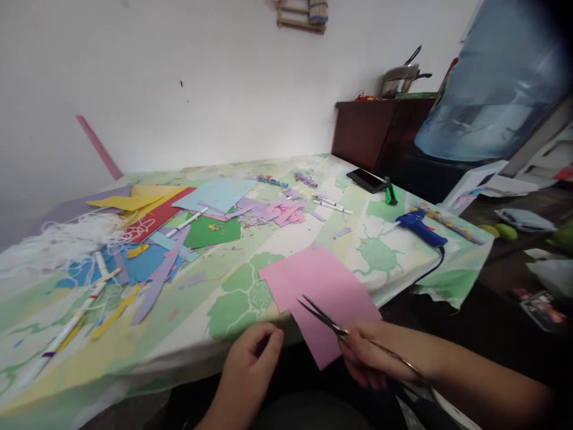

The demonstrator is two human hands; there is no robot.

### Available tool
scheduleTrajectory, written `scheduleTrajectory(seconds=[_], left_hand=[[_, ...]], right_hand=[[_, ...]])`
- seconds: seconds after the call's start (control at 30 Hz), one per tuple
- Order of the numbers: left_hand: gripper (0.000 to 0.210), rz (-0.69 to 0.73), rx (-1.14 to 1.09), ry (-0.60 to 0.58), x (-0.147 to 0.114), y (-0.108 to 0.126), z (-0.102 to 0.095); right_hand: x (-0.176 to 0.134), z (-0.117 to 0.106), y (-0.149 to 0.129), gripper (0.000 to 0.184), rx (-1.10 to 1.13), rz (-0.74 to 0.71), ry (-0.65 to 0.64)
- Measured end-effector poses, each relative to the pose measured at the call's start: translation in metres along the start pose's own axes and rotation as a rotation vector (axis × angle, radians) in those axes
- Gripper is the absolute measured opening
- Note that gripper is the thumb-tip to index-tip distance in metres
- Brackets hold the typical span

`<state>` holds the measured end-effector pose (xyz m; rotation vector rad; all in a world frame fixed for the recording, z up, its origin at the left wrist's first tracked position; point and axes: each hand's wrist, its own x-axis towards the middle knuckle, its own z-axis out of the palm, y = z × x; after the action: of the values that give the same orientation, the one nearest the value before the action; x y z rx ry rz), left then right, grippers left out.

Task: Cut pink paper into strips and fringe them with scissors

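Observation:
My right hand is closed round a pair of scissors, whose slightly parted blades point up and left. Beneath the blades is a pink sheet, with stepped cuts along its left edge and a corner hanging past the table's front edge. Whether my right fingers also touch the sheet, I cannot tell. To the left, my left hand is at the table edge, apart from the sheet. Its fingers are curled in with the thumb against them, and anything inside is hidden.
White string, coloured sheets and pink and lilac scraps cover the table's left and middle. Markers lie among them. On the right are a blue glue gun with a cord, a phone and a green cutter.

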<state>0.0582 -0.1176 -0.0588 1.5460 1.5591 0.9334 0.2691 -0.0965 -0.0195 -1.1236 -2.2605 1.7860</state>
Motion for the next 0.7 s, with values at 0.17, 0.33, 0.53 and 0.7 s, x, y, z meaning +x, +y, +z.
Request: scheduleTrajectory(seconds=[0.17,0.33,0.53,0.7], left_hand=[[0.032,-0.426,-0.719,-0.048,0.009,0.002,0.025],[0.024,-0.436,-0.871,0.036,0.014,0.007,0.034],[0.021,-0.429,-0.925,0.036,0.011,0.001,0.034],[0.028,-0.401,-0.963,0.001,0.006,-0.003,0.034]], right_hand=[[-0.001,0.035,0.011,0.062,0.214,0.213,0.048],[0.013,0.045,0.011,0.058,0.288,0.273,0.134],[0.029,0.048,0.013,0.055,0.404,0.346,0.184],[0.033,0.051,0.012,0.054,0.411,0.391,0.222]])
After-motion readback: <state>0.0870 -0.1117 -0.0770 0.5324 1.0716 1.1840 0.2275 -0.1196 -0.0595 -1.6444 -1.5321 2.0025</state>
